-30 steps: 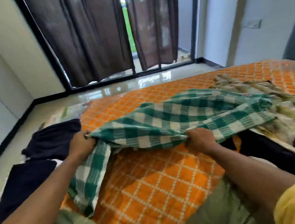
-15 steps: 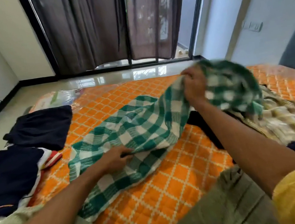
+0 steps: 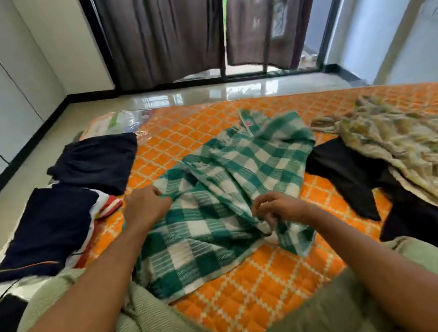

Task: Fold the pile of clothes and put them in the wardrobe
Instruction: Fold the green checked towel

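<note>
The green and white checked cloth lies spread in the middle of the orange quilted mattress, partly doubled over itself, with many loose wrinkles. The left hand is at the left edge of the cloth, and its curled fingers grip this edge. The right hand is at the near right part of the cloth, and its fingers are bent and pinch a raised fold. The two hands are apart, with the cloth between and under them.

On the far end of the cloth there is a small pink label, but its writing is too small to read.

Along the left edge of the mattress lie two dark folded garments, and the nearer one covers something with red and white stripes that is mostly hidden. At the far left corner lies a clear plastic packet; its print is blurred.

Toward the right edge a black garment lies partly under a crumpled olive patterned garment, and both are cut off by the edge of the view. The person's knees in green trousers cover the near edge of the mattress.
</note>
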